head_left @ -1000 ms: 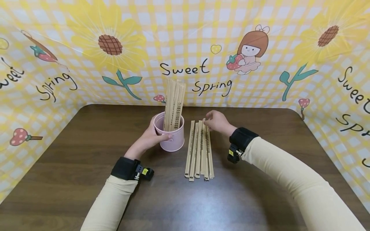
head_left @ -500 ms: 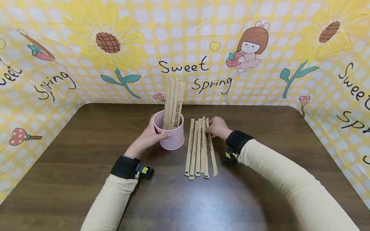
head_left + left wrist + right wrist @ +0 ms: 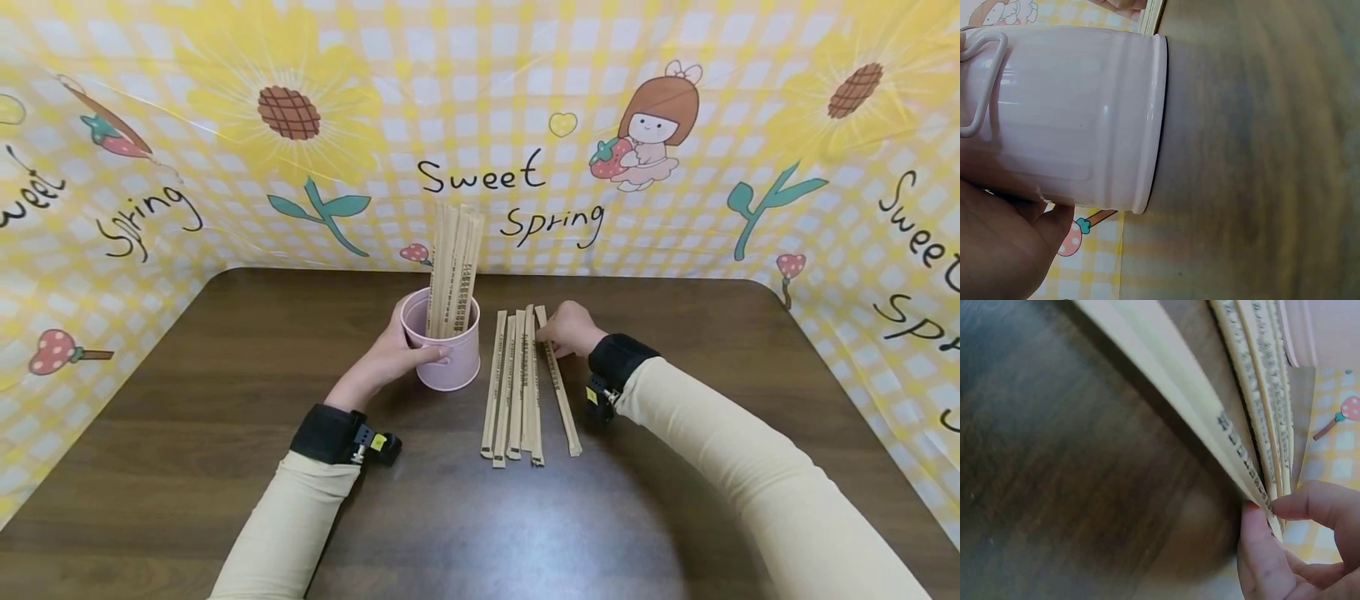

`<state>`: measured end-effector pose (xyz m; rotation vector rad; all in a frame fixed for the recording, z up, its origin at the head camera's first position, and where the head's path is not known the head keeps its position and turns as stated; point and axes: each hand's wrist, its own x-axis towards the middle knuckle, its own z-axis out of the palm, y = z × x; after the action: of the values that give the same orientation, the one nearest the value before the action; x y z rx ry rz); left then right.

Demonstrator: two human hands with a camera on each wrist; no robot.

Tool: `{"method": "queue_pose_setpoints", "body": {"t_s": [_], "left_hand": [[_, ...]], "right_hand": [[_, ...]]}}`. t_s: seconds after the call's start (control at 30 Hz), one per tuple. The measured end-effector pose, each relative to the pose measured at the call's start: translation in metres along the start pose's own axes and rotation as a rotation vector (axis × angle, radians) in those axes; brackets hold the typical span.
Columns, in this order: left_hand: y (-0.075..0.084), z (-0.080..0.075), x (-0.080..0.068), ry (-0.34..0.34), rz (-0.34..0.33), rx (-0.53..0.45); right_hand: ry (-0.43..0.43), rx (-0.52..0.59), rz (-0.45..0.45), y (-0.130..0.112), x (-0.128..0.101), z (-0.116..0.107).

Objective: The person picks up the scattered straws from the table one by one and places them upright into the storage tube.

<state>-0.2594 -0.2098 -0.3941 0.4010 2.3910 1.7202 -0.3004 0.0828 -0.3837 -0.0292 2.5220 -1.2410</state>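
Note:
A small pink metal bucket point(image 3: 448, 367) stands upright on the table with several paper-wrapped chopsticks point(image 3: 454, 267) upright in it. My left hand point(image 3: 390, 350) grips the bucket from the left, its thumb across the front; in the left wrist view that hand point(image 3: 1004, 244) lies against the bucket's side point(image 3: 1066, 119). To the right, several more wrapped chopsticks point(image 3: 513, 387) lie side by side. My right hand point(image 3: 572, 329) pinches the far end of one wrapped pair of chopsticks point(image 3: 562, 400), lying aslant apart from the row. Thumb and finger on its printed wrapper point(image 3: 1210, 419) show in the right wrist view.
The dark brown wooden table point(image 3: 187, 400) ends at a yellow checked cloth point(image 3: 480, 100) at the back and sides. Wrist cameras point(image 3: 382, 447) sit on both forearms.
My right hand has taken hold of the rightmost wrapped chopsticks. Their near end has swung right, away from the row. The left hand and bucket stay in place.

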Motion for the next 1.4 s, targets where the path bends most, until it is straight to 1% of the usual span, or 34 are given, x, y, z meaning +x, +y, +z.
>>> {"method": "queue_pose_setpoints", "body": {"t_s": [0.13,0.23,0.33,0.43,0.53,0.67,0.77,0.8,0.9,1.03,1.2,1.3,1.4], "left_hand": [[0.001,0.000,0.001,0.005,0.006,-0.002],[0.001,0.000,0.001,0.006,0.011,-0.005],[0.000,0.000,0.001,0.005,0.011,-0.004],[-0.001,0.001,0.001,0.003,0.008,-0.005],[-0.001,0.001,0.000,0.004,0.004,-0.007],[-0.002,0.001,0.000,0.007,0.009,-0.004],[-0.003,0.001,0.001,0.007,0.010,-0.003],[-0.002,0.001,0.001,0.007,0.010,-0.004],[-0.002,0.001,0.001,0.010,0.006,-0.005],[-0.004,0.001,0.001,0.009,0.009,-0.003],[-0.005,0.001,0.002,0.003,0.015,-0.005],[-0.003,0.001,0.002,0.005,0.014,-0.009],[-0.002,0.001,0.002,0.007,0.018,-0.010]], "right_hand": [[-0.010,0.110,0.043,0.001,-0.003,-0.010],[0.003,0.134,0.027,-0.003,-0.005,-0.021],[0.041,0.168,-0.002,-0.016,-0.006,-0.035],[0.113,0.241,-0.034,-0.037,-0.008,-0.050],[0.212,0.328,-0.120,-0.066,-0.013,-0.065],[0.339,0.478,-0.319,-0.108,-0.026,-0.082],[0.381,0.594,-0.452,-0.136,-0.036,-0.091],[0.387,0.610,-0.490,-0.143,-0.039,-0.093],[0.396,0.619,-0.555,-0.161,-0.047,-0.093],[0.402,0.580,-0.607,-0.171,-0.048,-0.080],[0.378,0.492,-0.629,-0.169,-0.045,-0.062],[0.366,0.436,-0.622,-0.166,-0.041,-0.054],[0.361,0.404,-0.613,-0.163,-0.037,-0.047]]}}
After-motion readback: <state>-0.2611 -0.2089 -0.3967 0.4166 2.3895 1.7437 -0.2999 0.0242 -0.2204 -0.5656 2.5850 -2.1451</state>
